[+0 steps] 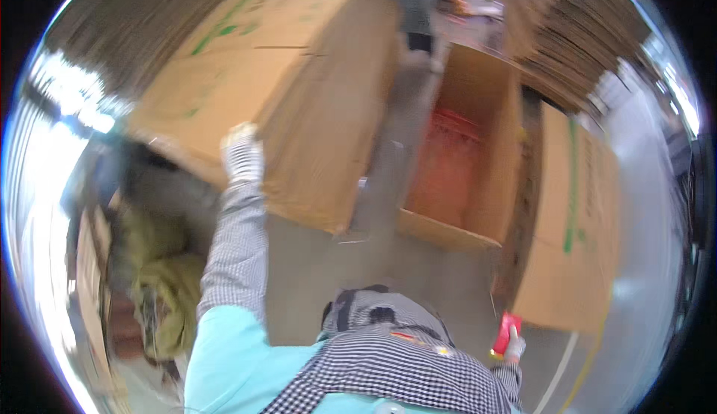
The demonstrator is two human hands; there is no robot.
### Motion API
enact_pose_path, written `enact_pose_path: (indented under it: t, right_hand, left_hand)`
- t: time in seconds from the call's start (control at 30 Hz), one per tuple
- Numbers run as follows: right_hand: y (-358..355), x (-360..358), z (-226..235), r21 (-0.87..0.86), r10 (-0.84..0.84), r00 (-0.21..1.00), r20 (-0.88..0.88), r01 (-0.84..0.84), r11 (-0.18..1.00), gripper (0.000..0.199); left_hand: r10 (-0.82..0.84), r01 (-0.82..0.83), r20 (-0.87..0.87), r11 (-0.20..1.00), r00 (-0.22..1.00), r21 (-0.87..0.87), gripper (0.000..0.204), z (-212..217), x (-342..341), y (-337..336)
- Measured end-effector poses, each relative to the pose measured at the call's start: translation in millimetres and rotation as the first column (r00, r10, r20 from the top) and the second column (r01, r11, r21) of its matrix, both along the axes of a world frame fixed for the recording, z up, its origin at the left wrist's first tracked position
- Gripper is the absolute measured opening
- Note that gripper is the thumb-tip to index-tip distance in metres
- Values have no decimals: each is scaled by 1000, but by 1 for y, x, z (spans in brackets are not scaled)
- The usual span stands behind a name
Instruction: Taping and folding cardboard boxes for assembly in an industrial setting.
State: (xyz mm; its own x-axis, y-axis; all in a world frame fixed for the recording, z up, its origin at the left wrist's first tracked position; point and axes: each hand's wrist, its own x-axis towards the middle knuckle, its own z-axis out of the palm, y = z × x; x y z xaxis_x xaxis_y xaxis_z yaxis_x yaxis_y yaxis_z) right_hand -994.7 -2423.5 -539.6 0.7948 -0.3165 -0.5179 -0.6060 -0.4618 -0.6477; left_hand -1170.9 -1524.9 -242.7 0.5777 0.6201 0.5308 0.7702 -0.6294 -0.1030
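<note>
Two gloved hands: left hand fingers clamped on tilted cardboard box edge, steadying it. Right hand, beside the box, fingers closed around red tool.

grey concrete floor, stacks of flattened cardboard behind, bright daylight at left

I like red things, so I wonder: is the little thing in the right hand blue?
No, the right hand holds a small red tool, down by the lower edge of the tall cardboard box.
</note>
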Motion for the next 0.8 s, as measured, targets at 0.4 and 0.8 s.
enact_pose_path:
  t: [0.4,0.8]
  right_hand:
    - [-133,-99,25,-203,-397,886,-241,353,913,60]
    - [-316,-117,18,325,-644,702,-304,712,622,49]
  left_hand:
    - [-348,582,563,-59,750,-811,20,-182,195,-454]
    - [-194,-262,-177,-754,965,-603,56,-443,326,-884]
